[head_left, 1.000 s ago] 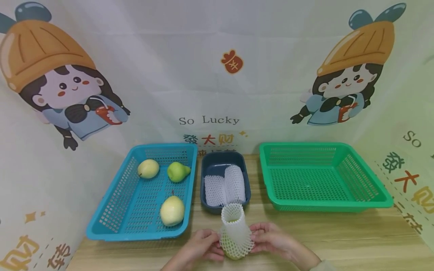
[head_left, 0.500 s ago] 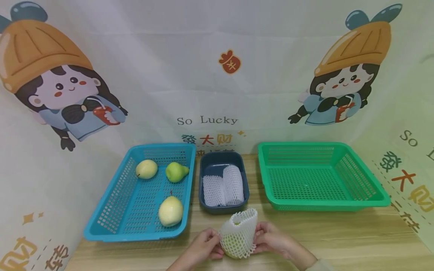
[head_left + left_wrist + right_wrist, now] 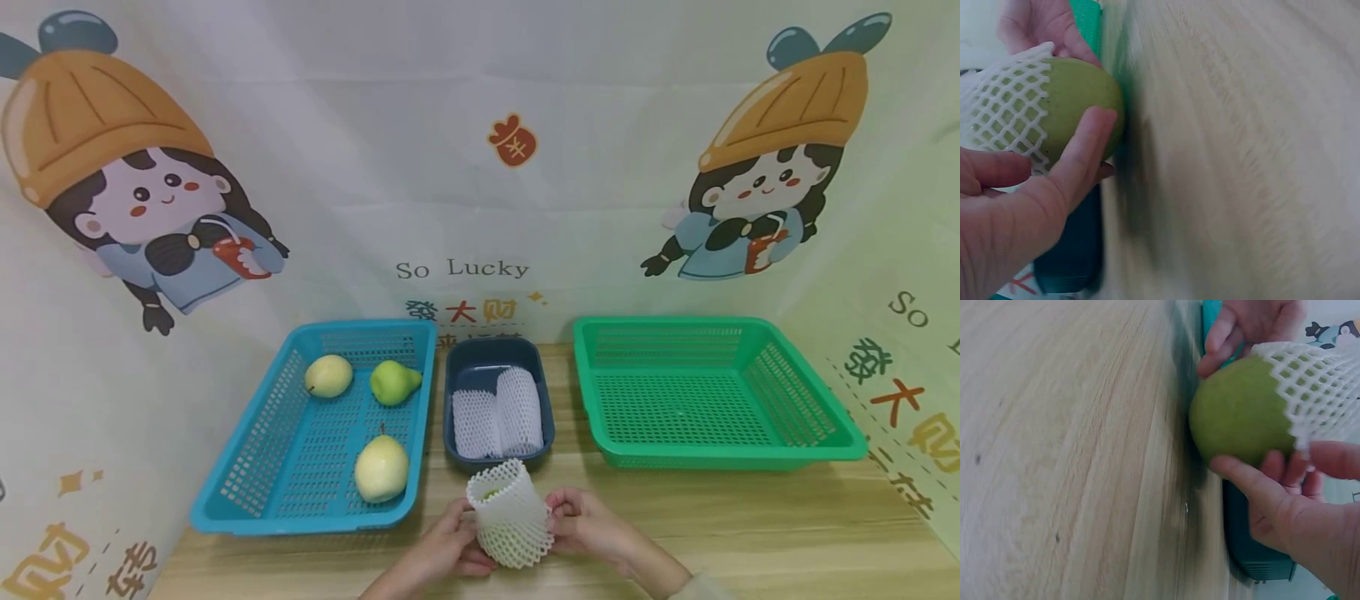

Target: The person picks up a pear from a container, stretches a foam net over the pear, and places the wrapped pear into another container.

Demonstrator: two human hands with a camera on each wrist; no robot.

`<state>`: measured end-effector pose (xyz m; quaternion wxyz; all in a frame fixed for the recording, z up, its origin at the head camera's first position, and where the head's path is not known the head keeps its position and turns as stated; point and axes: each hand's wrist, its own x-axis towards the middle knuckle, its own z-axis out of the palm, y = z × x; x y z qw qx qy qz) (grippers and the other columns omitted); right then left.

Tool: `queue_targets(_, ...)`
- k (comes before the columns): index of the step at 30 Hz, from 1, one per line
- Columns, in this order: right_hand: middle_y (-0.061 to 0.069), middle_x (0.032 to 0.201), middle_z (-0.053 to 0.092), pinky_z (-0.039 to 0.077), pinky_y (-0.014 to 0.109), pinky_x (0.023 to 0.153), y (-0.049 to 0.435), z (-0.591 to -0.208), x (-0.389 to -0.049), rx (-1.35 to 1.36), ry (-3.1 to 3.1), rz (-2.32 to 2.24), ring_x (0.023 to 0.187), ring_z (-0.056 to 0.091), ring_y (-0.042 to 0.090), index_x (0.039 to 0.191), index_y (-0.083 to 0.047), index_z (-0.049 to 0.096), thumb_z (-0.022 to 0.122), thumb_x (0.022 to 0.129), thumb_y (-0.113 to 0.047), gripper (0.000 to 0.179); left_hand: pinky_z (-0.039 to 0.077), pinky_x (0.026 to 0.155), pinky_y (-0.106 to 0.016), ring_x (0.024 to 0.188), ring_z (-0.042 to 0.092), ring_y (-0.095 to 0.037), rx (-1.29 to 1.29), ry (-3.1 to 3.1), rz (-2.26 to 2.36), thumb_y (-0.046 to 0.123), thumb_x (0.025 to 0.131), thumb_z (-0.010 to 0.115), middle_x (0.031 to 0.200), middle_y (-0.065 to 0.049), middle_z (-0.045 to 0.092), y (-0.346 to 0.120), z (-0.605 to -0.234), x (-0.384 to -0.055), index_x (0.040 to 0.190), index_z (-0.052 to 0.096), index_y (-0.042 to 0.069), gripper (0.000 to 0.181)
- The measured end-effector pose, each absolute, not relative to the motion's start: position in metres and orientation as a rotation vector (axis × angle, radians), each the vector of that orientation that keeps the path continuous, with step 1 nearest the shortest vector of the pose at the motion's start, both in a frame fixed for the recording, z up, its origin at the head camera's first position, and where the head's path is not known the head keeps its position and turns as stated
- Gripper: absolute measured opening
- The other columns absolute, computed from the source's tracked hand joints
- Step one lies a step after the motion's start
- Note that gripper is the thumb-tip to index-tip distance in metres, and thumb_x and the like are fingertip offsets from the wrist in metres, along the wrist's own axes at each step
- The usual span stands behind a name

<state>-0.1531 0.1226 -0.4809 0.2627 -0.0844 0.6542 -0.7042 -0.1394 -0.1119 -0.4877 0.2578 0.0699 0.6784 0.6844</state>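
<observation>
A green pear [image 3: 1235, 412] stands on the table with a white foam net sleeve [image 3: 513, 521] drawn over its upper part; in both wrist views its lower end is bare. My left hand [image 3: 452, 542] is on the left side, pinching the sleeve's lower edge, one finger laid along the bare skin [image 3: 1079, 94] of the pear. On the opposite side my right hand [image 3: 588, 529] pinches the edge of the net, and another finger touches the fruit. The sleeve's top end gapes, showing a bit of green inside.
At left, a blue basket [image 3: 300, 525] holds two pale yellow pears [image 3: 382, 469] and a green pear [image 3: 393, 382]. Behind the hands, a dark blue tub [image 3: 480, 354] contains white foam nets [image 3: 519, 412]. A green basket [image 3: 720, 452] stands at right. A printed cloth [image 3: 600, 192] hangs behind.
The net has come lower over the pear, and its top, tall and narrow before, is now shorter and wider. It leaned right half a second ago and leans left now. Both hands stayed beside it.
</observation>
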Motion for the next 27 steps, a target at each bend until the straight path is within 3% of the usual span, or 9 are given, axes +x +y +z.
queue_targets(3, 0.001, 0.086, 0.049, 0.051, 0.026, 0.074, 0.12, -0.482, -0.154, -0.229, 1.757, -1.924, 0.081, 0.052, 0.01, 0.103, 0.002, 0.045, 0.05, 0.085, -0.003, 0.019, 0.054, 0.079, -0.043, 0.085, 0.065, -0.024, 0.126, 1.739, 1.884, 0.002, 0.09, 0.039, 0.104, -0.022, 0.061, -0.113, -0.492, -0.141, 0.136, 0.017, -0.012, 0.052)
queue_targets(6, 0.001, 0.085, 0.05, 0.053, 0.027, 0.074, 0.119, -0.485, -0.154, -0.22, 1.735, -1.94, 0.078, 0.054, 0.01, 0.103, 0.002, 0.044, 0.049, 0.085, -0.002, 0.019, 0.052, 0.086, -0.042, 0.1, 0.06, -0.026, 0.147, 1.701, 1.891, -0.007, 0.08, 0.045, 0.122, -0.031, 0.051, -0.113, -0.494, -0.141, 0.138, 0.015, -0.014, 0.065)
queue_targets(10, 0.002, 0.082, 0.05, 0.056, 0.033, 0.074, 0.118, -0.487, -0.153, -0.206, 1.702, -1.946, 0.072, 0.056, 0.009, 0.102, 0.003, 0.043, 0.049, 0.085, 0.0, 0.019, 0.043, 0.098, -0.043, 0.125, 0.042, -0.038, 0.248, 1.855, 1.819, -0.01, 0.072, 0.06, 0.139, -0.034, 0.034, -0.112, -0.493, -0.14, 0.139, 0.016, -0.016, 0.08)
queue_targets(12, 0.002, 0.082, 0.049, 0.056, 0.035, 0.075, 0.117, -0.487, -0.153, -0.206, 1.706, -1.944, 0.071, 0.054, 0.01, 0.103, 0.003, 0.041, 0.049, 0.085, 0.001, 0.02, 0.036, 0.104, -0.046, 0.13, 0.034, -0.04, 0.265, 1.961, 1.765, -0.005, 0.07, 0.069, 0.14, -0.032, 0.035, -0.111, -0.491, -0.141, 0.138, 0.022, -0.015, 0.083)
queue_targets(16, 0.003, 0.082, 0.046, 0.056, 0.038, 0.075, 0.116, -0.486, -0.153, -0.209, 1.746, -1.932, 0.071, 0.054, 0.012, 0.109, 0.007, 0.036, 0.047, 0.083, 0.004, 0.029, 0.027, 0.107, -0.054, 0.128, 0.036, -0.039, 0.276, 2.023, 1.706, 0.004, 0.07, 0.078, 0.136, -0.025, 0.043, -0.109, -0.487, -0.141, 0.137, 0.029, -0.011, 0.084)
queue_targets(22, 0.004, 0.079, 0.044, 0.056, 0.04, 0.073, 0.117, -0.483, -0.151, -0.233, 1.81, -1.874, 0.069, 0.054, 0.013, 0.12, 0.013, 0.029, 0.047, 0.08, 0.01, 0.044, 0.035, 0.103, -0.048, 0.119, 0.046, -0.027, 0.32, 2.027, 1.657, 0.021, 0.074, 0.078, 0.128, -0.015, 0.05, -0.105, -0.485, -0.141, 0.135, 0.033, -0.006, 0.08)
queue_targets(27, 0.004, 0.079, 0.045, 0.056, 0.039, 0.07, 0.123, -0.482, -0.153, -0.27, 1.89, -1.772, 0.072, 0.055, 0.015, 0.118, 0.013, 0.034, 0.05, 0.074, 0.01, 0.046, 0.042, 0.096, -0.042, 0.111, 0.051, -0.022, 0.366, 2.114, 1.622, 0.027, 0.075, 0.078, 0.121, -0.012, 0.054, -0.101, -0.485, -0.14, 0.131, 0.037, -0.003, 0.075)
